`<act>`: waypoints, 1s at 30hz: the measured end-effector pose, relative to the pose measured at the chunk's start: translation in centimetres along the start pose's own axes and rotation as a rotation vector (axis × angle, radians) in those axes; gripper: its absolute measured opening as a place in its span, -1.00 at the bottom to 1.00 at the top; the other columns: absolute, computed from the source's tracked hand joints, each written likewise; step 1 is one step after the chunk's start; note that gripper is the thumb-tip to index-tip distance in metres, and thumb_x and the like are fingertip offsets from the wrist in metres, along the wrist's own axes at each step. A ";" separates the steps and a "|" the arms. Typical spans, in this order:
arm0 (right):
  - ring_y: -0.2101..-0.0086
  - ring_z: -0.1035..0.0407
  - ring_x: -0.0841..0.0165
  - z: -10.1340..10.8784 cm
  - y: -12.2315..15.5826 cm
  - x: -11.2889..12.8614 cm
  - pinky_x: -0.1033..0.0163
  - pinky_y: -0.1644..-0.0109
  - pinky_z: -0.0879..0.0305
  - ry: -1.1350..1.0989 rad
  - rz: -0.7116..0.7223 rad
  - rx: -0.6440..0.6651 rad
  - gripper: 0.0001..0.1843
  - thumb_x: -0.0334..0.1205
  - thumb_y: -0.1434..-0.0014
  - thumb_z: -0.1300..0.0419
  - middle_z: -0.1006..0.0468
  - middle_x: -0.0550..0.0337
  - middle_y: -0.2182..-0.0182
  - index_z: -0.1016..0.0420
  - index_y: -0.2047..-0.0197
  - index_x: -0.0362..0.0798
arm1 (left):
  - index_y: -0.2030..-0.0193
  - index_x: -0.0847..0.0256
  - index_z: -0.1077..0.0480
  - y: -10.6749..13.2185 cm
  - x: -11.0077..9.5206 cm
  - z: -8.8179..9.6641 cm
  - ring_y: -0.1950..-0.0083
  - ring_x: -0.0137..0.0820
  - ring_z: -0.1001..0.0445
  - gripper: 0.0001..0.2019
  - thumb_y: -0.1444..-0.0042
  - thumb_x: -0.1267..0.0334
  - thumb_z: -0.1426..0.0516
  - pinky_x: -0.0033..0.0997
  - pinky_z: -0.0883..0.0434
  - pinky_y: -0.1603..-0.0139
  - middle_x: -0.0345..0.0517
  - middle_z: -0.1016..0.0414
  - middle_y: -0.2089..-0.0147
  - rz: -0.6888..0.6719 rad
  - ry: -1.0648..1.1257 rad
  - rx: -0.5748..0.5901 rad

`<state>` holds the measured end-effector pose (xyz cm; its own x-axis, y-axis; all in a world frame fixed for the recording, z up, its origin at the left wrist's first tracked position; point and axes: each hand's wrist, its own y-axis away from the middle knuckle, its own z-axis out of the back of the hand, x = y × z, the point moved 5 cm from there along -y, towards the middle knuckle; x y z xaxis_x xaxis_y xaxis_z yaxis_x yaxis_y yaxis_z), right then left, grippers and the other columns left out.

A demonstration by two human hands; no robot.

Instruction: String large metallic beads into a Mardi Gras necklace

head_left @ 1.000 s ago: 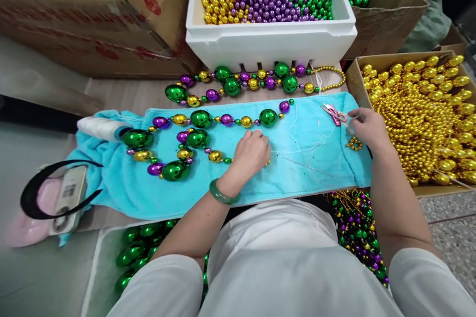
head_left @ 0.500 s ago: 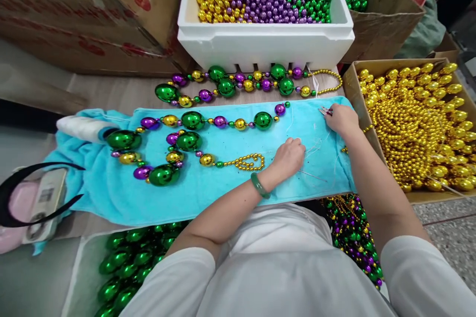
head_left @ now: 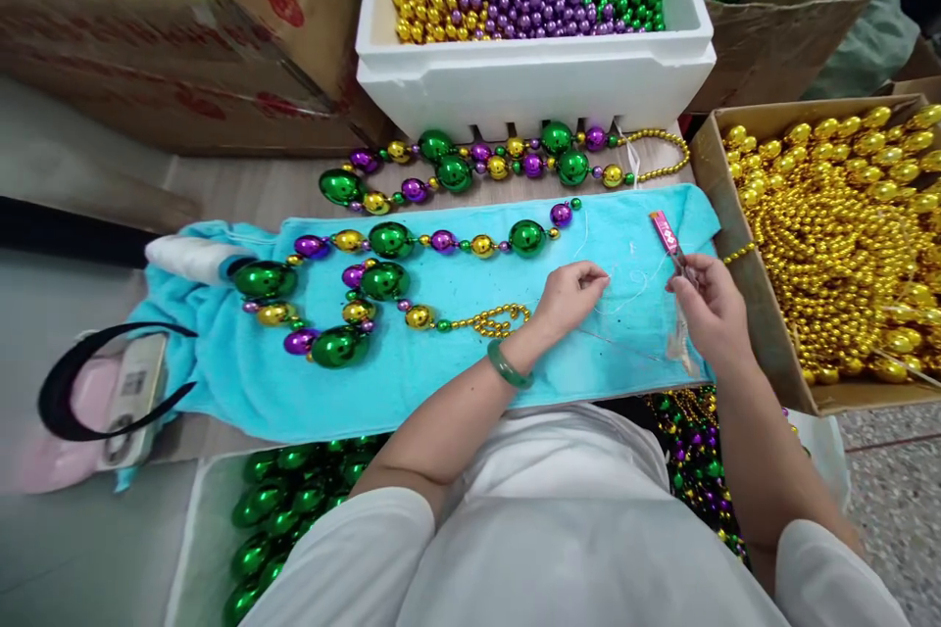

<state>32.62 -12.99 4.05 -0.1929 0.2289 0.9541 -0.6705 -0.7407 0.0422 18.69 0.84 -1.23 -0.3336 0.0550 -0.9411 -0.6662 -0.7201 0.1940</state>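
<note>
My left hand (head_left: 571,296) pinches a thin white thread (head_left: 632,286) over the turquoise towel (head_left: 441,362). Just left of it lies the small gold-bead end (head_left: 500,319) of a necklace (head_left: 368,284) of big green, purple and gold balls. My right hand (head_left: 712,312) is closed on pink-handled snips (head_left: 668,235), which point up and away from me, near the towel's right end. A green bangle sits on my left wrist.
A second bead necklace (head_left: 485,162) lies behind the towel. A white foam box (head_left: 529,78) of gold, purple and green beads stands at the back. A cardboard box of gold beads (head_left: 845,225) is at right. Green balls (head_left: 272,509) fill a tray near my lap.
My right hand has picked the snips up from the towel's far corner and drawn them toward me. My left hand moved right off the gold beads and now pinches the thread.
</note>
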 end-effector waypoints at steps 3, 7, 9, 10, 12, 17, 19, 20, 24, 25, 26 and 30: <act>0.52 -0.26 0.43 -1.4 2.6 -0.9 0.30 0.50 -0.18 -0.224 -0.205 0.054 -0.63 0.03 -0.12 -0.20 -0.44 0.20 0.38 -0.40 0.07 0.03 | 0.35 0.28 -0.45 0.2 0.2 0.0 0.43 -0.49 -0.42 -0.88 -0.03 0.26 -0.17 -0.50 -0.36 0.38 -0.20 -0.45 0.48 0.054 0.147 0.012; 0.66 -0.08 0.55 -4.2 4.1 -2.3 0.36 0.63 0.12 -0.534 -0.587 0.315 -0.59 0.10 -0.02 -0.26 -0.39 0.24 0.54 -0.50 0.24 -0.08 | 0.34 0.30 -0.42 0.8 -0.5 -0.3 0.39 -0.49 -0.46 -0.83 0.00 0.23 -0.21 -0.51 -0.40 0.38 -0.13 -0.49 0.39 0.100 0.372 0.109; 0.66 -0.09 0.55 -4.8 4.1 -2.9 0.38 0.63 0.13 -0.602 -0.664 0.343 -0.60 0.09 0.01 -0.28 -0.39 0.24 0.55 -0.52 0.29 -0.10 | 0.35 0.31 -0.41 1.2 -0.8 -0.5 0.36 -0.51 -0.47 -0.81 0.02 0.22 -0.22 -0.51 -0.41 0.37 -0.06 -0.52 0.27 0.109 0.460 0.162; 0.66 -0.09 0.56 -5.1 3.9 -3.2 0.38 0.64 0.14 -0.620 -0.683 0.347 -0.60 0.09 0.02 -0.29 -0.38 0.24 0.56 -0.52 0.31 -0.10 | 0.36 0.32 -0.40 1.3 -1.0 -0.5 0.35 -0.51 -0.48 -0.81 0.03 0.22 -0.23 -0.51 -0.41 0.37 -0.03 -0.53 0.22 0.112 0.490 0.182; 0.68 -0.06 0.56 -5.5 3.7 -3.6 0.38 0.65 0.17 -0.633 -0.709 0.353 -0.61 0.07 0.05 -0.30 -0.37 0.26 0.58 -0.51 0.34 -0.11 | 0.37 0.32 -0.39 1.5 -1.1 -0.5 0.35 -0.51 -0.48 -0.80 0.05 0.21 -0.24 -0.49 -0.42 0.35 0.00 -0.54 0.20 0.113 0.519 0.209; 0.70 -0.03 0.59 -6.2 3.7 -3.9 0.40 0.66 0.22 -0.651 -0.745 0.355 -0.61 0.03 0.13 -0.35 -0.34 0.30 0.62 -0.49 0.37 -0.12 | 0.40 0.33 -0.39 1.8 -1.4 -0.5 0.37 -0.54 -0.44 -0.84 0.04 0.26 -0.23 -0.50 -0.41 0.33 -0.04 -0.53 0.25 0.081 0.477 0.233; 0.70 -0.02 0.59 -6.3 3.7 -3.9 0.40 0.66 0.23 -0.658 -0.749 0.349 -0.61 0.03 0.15 -0.36 -0.33 0.31 0.63 -0.49 0.37 -0.13 | 0.41 0.32 -0.39 1.8 -1.5 -0.6 0.39 -0.55 -0.42 -0.86 0.03 0.28 -0.22 -0.50 -0.40 0.32 -0.08 -0.52 0.31 0.073 0.448 0.243; 0.70 -0.02 0.59 -6.3 3.7 -3.9 0.40 0.66 0.23 -0.658 -0.749 0.343 -0.60 0.03 0.15 -0.36 -0.32 0.31 0.63 -0.49 0.37 -0.13 | 0.41 0.32 -0.39 1.9 -1.5 -0.6 0.39 -0.55 -0.42 -0.87 0.03 0.28 -0.21 -0.50 -0.39 0.32 -0.11 -0.51 0.34 0.071 0.436 0.249; 0.71 0.01 0.57 -6.3 3.7 -4.3 0.37 0.67 0.24 -0.619 -0.726 0.302 -0.61 0.04 0.14 -0.34 -0.28 0.33 0.67 -0.49 0.37 -0.11 | 0.43 0.32 -0.40 2.0 -1.5 -0.8 0.41 -0.56 -0.40 -0.88 0.04 0.30 -0.21 -0.52 -0.38 0.33 -0.14 -0.48 0.37 0.063 0.414 0.254; 0.71 0.02 0.57 -6.3 3.7 -4.4 0.36 0.67 0.25 -0.605 -0.713 0.289 -0.61 0.04 0.13 -0.34 -0.27 0.33 0.68 -0.49 0.37 -0.11 | 0.43 0.32 -0.40 2.0 -1.5 -0.8 0.41 -0.56 -0.40 -0.88 0.04 0.29 -0.21 -0.52 -0.38 0.34 -0.14 -0.48 0.36 0.059 0.411 0.253; 0.71 0.04 0.57 -6.3 3.7 -4.5 0.36 0.67 0.25 -0.594 -0.698 0.280 -0.62 0.04 0.13 -0.34 -0.26 0.33 0.68 -0.49 0.37 -0.11 | 0.43 0.32 -0.40 1.9 -1.4 -0.9 0.41 -0.57 -0.39 -0.88 0.05 0.29 -0.21 -0.52 -0.38 0.34 -0.14 -0.48 0.35 0.056 0.408 0.250; 0.70 0.05 0.56 -5.8 3.3 -4.4 0.35 0.65 0.23 -0.576 -0.626 0.220 -0.60 0.11 0.08 -0.30 -0.23 0.34 0.65 -0.45 0.36 -0.07 | 0.40 0.31 -0.42 1.6 -1.0 -0.7 0.43 -0.55 -0.40 -0.86 0.04 0.26 -0.21 -0.52 -0.37 0.36 -0.14 -0.48 0.40 0.068 0.363 0.202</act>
<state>27.06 -12.79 -1.69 0.5953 0.3239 0.7354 -0.3674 -0.7042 0.6076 18.36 -0.86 -0.19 -0.1486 -0.2615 -0.9537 -0.7800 -0.5618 0.2756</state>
